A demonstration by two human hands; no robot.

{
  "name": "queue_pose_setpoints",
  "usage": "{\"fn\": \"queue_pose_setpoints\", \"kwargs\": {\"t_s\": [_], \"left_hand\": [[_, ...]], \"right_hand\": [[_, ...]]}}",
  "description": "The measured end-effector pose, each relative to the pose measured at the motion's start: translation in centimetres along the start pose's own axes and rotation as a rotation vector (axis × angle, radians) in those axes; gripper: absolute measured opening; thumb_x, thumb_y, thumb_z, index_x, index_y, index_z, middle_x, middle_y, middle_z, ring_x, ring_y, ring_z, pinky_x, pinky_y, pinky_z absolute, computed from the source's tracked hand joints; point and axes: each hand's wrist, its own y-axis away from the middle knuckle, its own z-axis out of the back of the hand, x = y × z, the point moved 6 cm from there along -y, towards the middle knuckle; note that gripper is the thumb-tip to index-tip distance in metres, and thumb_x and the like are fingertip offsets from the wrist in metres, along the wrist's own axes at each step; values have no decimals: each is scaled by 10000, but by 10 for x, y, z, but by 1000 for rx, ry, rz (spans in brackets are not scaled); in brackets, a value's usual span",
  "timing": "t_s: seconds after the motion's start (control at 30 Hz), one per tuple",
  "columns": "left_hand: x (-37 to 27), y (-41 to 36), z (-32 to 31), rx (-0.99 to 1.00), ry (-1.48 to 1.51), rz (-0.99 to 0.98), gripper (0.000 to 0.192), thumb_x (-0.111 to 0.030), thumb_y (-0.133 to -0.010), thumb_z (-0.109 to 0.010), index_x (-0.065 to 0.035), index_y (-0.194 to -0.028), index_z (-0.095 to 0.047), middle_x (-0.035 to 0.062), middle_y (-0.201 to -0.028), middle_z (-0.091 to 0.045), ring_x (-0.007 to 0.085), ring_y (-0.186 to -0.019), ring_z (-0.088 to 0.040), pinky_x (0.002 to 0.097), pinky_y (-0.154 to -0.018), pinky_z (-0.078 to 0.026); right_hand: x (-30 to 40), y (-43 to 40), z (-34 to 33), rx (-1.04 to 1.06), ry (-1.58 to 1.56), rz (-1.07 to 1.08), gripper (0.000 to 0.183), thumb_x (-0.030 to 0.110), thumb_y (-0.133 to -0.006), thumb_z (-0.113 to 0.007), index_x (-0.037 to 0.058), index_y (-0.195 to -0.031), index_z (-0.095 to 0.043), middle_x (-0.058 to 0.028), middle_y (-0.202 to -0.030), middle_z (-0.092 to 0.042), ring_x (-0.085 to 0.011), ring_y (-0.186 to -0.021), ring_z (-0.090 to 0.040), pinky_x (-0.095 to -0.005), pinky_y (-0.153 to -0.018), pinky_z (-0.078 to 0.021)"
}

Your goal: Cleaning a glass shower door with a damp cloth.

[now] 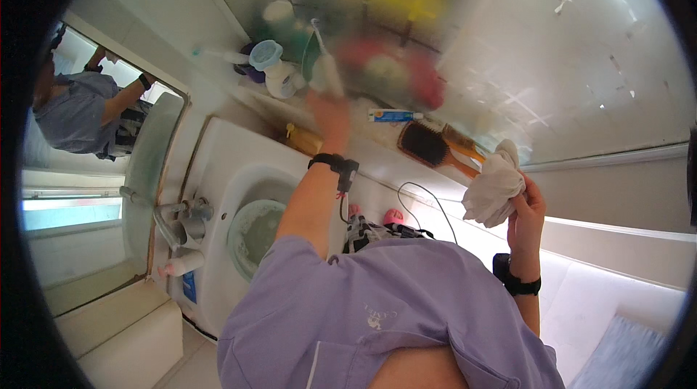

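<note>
My left hand [329,117], blurred, is closed around the lower end of what looks like a white electric toothbrush [328,70] over the ledge behind the basin. My right hand [527,206] pinches a crumpled white cloth [493,187] at its edge, off to the right near the ledge. Between the hands, a blue and white tube [393,116] and a black-padded hairbrush [422,144] lie on the ledge. To the left of my left hand stands a white bottle [280,79] with a light blue top [266,55].
A white basin [218,160] holds a pale green tub [256,234] of cloudy water. The metal faucet [174,225] is at left, near a pump bottle [185,264]. A mirror [98,171] borders the left. Frosted glass [533,62] rises behind the ledge. A dark cable [435,198] loops by my waist.
</note>
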Motion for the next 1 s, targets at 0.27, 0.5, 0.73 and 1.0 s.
{"fn": "queue_pose_setpoints", "kwargs": {"t_s": [0.27,0.5,0.73,1.0], "left_hand": [[27,-13,-10,-12,137,-192,823,15,-718,-620,-13,-1368,-115,207,-1103,-515,330,-1007,-519,382,-879,-407],[25,-1,-11,102,46,-143,874,-2,-750,-593,-66,-1408,-22,187,-1078,-548,328,-981,-540,385,-859,-422],[29,-13,-8,65,58,-153,860,-19,-760,-586,-67,-1408,-24,167,-1030,-570,322,-934,-555,390,-832,-429],[36,-24,-9,3,-141,-280,834,-10,-752,-589,-35,-1400,-64,179,-1042,-564,325,-950,-551,368,-862,-427]], "right_hand": [[-4,14,10,-45,-21,-18,344,28,-850,-538,-30,-1187,-501,-118,-1073,-587,-168,-964,-568,-278,-843,-453],[-9,19,9,-38,-48,-30,366,24,-828,-549,-27,-1188,-503,-117,-1078,-589,-169,-976,-567,-278,-850,-448],[-12,19,6,-5,-26,-28,370,20,-831,-534,-37,-1194,-494,-127,-1087,-588,-175,-965,-576,-279,-844,-455],[-12,21,3,-1,0,-47,353,39,-852,-535,-24,-1198,-496,-128,-1092,-587,-181,-971,-575,-291,-849,-460]]}}
